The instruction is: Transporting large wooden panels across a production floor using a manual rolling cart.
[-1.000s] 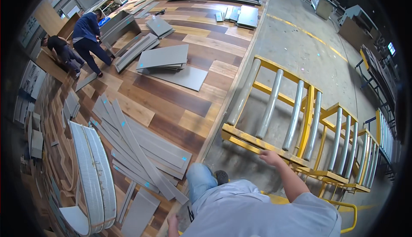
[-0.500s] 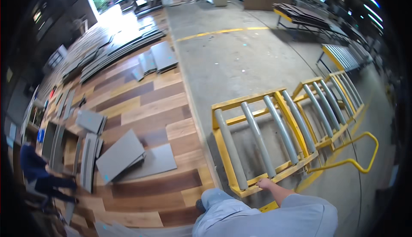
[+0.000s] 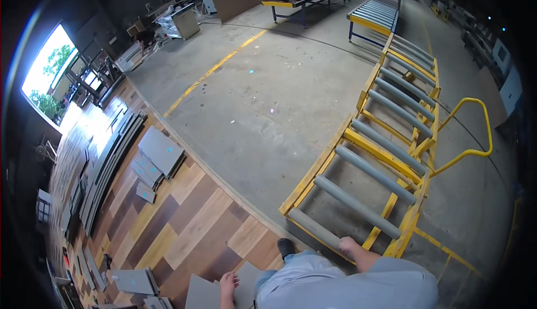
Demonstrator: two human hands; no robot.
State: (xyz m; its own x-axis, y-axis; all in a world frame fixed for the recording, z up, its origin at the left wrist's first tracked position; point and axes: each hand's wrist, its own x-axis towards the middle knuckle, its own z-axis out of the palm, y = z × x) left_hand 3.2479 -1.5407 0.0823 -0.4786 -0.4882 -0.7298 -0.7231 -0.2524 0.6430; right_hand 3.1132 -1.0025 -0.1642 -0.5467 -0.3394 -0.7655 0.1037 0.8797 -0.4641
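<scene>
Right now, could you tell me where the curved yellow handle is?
In the head view, the curved yellow handle is on the right, meeting the right side of the roller conveyor, farther forward than the right hand.

Head-worn fisheye, looking down, wide view

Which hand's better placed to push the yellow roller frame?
Right, most likely: the right hand is at the near end of the yellow roller frame; the left hand hangs apart from it, on the grey panels' side.

Right hand [image 3: 348, 246]: grip on roller [image 3: 314, 228] unclear. Gray panel [image 3: 201, 294] cut off.
</scene>
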